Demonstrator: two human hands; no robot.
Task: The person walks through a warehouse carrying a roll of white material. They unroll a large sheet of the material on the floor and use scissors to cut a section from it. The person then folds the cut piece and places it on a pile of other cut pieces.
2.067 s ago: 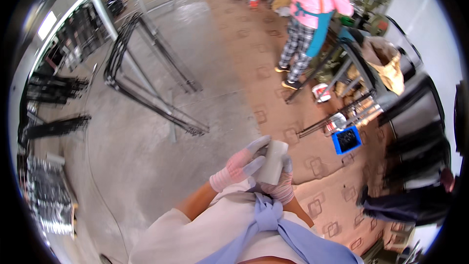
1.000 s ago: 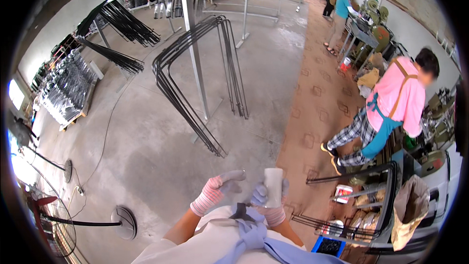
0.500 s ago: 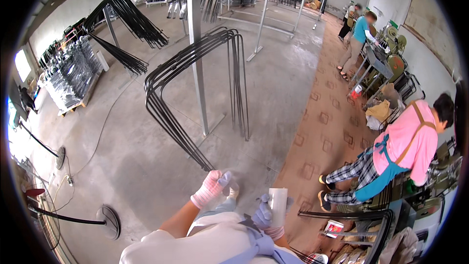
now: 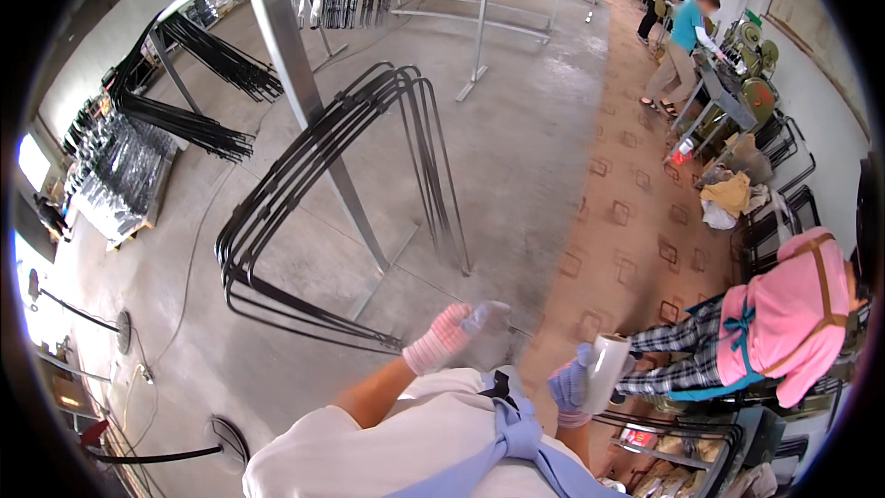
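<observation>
In my right hand (image 4: 572, 385), gloved in blue and pink, is an upright, slightly tilted roll of clear wrapping film (image 4: 606, 373); the fingers close round its left side. My left hand (image 4: 454, 332), in a pink-and-white glove with bluish fingers, is in front of my chest. Its fingers are curled and somewhat blurred, and what they hold is hidden. A faint translucent haze shows just below them. Several black bent tube frames (image 4: 318, 152) stand together in front of me, round a grey metal post (image 4: 309, 111). Their lower ends reach close to my left wrist.
More black tubes (image 4: 189, 134) hang from a rack at the left, near a wrapped pallet load (image 4: 129, 180). Round stand bases (image 4: 229, 443) and a cable lie on the left floor. A person in pink (image 4: 793, 314) works at the right; machines (image 4: 751, 51) line the wall.
My view has shifted. Both hands have moved right, the roll now tilted. My left hand has moved off from the tube ends. The person in pink has turned and bent.
</observation>
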